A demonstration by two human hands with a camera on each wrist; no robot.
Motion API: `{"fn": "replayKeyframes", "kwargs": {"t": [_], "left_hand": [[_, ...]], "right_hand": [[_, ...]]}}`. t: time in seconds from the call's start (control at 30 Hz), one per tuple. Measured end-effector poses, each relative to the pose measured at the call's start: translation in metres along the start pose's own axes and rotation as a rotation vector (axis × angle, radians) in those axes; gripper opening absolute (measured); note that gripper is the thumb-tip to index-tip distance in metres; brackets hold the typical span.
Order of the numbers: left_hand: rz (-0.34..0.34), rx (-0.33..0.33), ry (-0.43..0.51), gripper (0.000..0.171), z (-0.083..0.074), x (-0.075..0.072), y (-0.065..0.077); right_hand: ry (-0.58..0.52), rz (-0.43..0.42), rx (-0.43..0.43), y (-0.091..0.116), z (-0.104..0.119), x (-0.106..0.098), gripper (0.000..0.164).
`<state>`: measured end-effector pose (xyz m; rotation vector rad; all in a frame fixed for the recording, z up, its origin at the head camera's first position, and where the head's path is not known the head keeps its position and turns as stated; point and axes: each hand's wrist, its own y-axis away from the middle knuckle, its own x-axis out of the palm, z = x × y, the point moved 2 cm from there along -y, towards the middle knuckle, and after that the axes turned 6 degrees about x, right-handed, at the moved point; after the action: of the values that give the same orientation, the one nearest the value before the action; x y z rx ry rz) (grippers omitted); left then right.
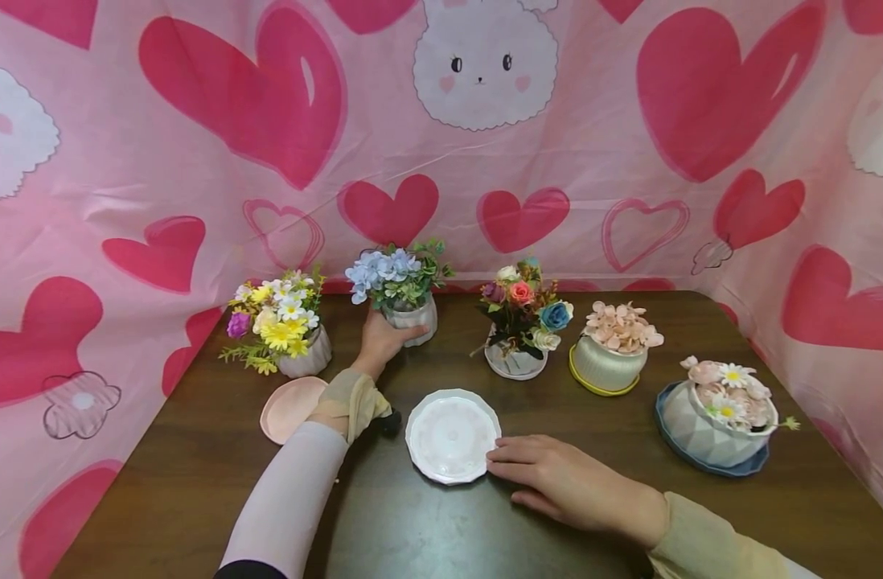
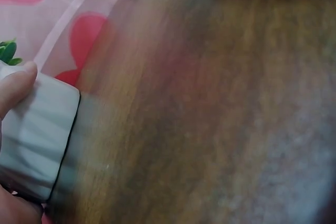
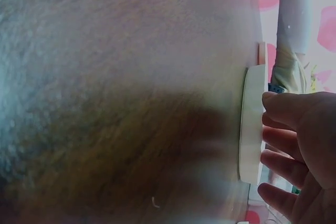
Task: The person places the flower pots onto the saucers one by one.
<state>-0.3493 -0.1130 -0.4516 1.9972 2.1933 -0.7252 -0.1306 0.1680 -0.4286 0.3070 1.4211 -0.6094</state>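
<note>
The left hand (image 1: 384, 336) grasps the pale pot with blue flowers (image 1: 415, 318) around its side, thumb across the near face, likely to steady the solid wall without crushing the blooms. The pot is at the far edge, left of centre; whether its base is off the wood I cannot tell. The right hand (image 1: 564, 478) clasps nothing: its loosely extended fingers meet the right rim of the white saucer (image 1: 452, 438), perhaps to keep it from sliding. This saucer lies bare at the centre, nearer than the pot, while the pink saucer (image 1: 285, 408) lies left, partly behind the left forearm. Farther right, a yellow saucer (image 1: 604, 392) and a blue saucer (image 1: 724, 470) sit under planted pots, presumably as drip trays. The dark wood-grained table (image 1: 195, 482) backs onto a pink cloth (image 1: 398, 149) printed with hearts and rabbit faces.
</note>
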Motion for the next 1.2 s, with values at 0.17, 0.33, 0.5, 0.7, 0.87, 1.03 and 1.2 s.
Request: {"fn": "replayKeyframes", "kwargs": {"t": [0.17, 0.33, 0.5, 0.7, 0.87, 1.03, 1.2], "left_hand": [[-0.006, -0.011, 0.005, 0.101, 0.0003, -0.0006, -0.001], [-0.006, -0.011, -0.011, 0.099, 0.0006, -0.0016, -0.0022], [-0.008, -0.022, -0.035, 0.093, -0.0002, -0.0021, -0.0021], [0.007, -0.053, -0.058, 0.092, -0.002, -0.0014, -0.0006], [0.005, -0.052, -0.069, 0.091, -0.0029, -0.0019, -0.0016], [-0.005, -0.043, -0.065, 0.09, -0.0033, -0.0019, -0.0009], [-0.027, -0.064, -0.068, 0.091, -0.002, -0.0025, 0.0027]], "right_hand": [[-0.011, 0.018, 0.007, -0.0005, 0.0002, -0.0016, 0.044], [-0.023, 0.053, 0.024, -0.0012, 0.0007, -0.0032, 0.045], [-0.023, 0.054, 0.026, -0.0009, -0.0003, -0.0029, 0.044], [-0.015, 0.021, 0.001, 0.001, -0.0008, -0.0027, 0.044], [-0.007, 0.001, -0.011, 0.0011, -0.0005, -0.0031, 0.044], [0.0, -0.004, -0.01, 0.0011, -0.0008, -0.003, 0.044], [-0.012, 0.008, 0.0, 0.0012, -0.0007, -0.0013, 0.044]]}}
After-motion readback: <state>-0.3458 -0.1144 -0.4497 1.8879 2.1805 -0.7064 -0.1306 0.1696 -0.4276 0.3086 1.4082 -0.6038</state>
